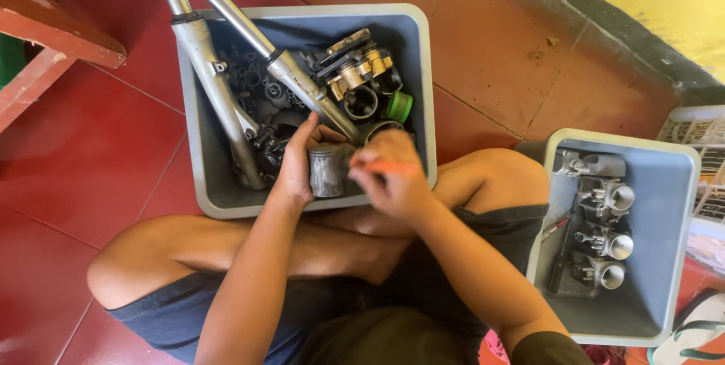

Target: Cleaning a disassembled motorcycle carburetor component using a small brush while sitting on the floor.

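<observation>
My left hand [296, 165] grips a dull metal piston [329, 171], holding it upright over the near edge of a grey plastic tub [198, 146]. Touching the piston's right side, my right hand [389, 176] is closed around a thin orange tool [385, 168]; its motion blurs it. The tub holds two long metal fork tubes [219, 100], a brass-coloured caliper [355, 70], a green cap [400, 106] and several dark engine parts. I sit cross-legged on the floor with the tub in front of my knees.
A second grey tub [664, 206] at my right holds a row of carburettors [608, 236] and a dark tool. A red wooden frame [45, 40] stands at the upper left. The floor is red tile, and a yellow wall with a dark base [604, 25] runs at the upper right. A sandal [691, 335] lies at the bottom right.
</observation>
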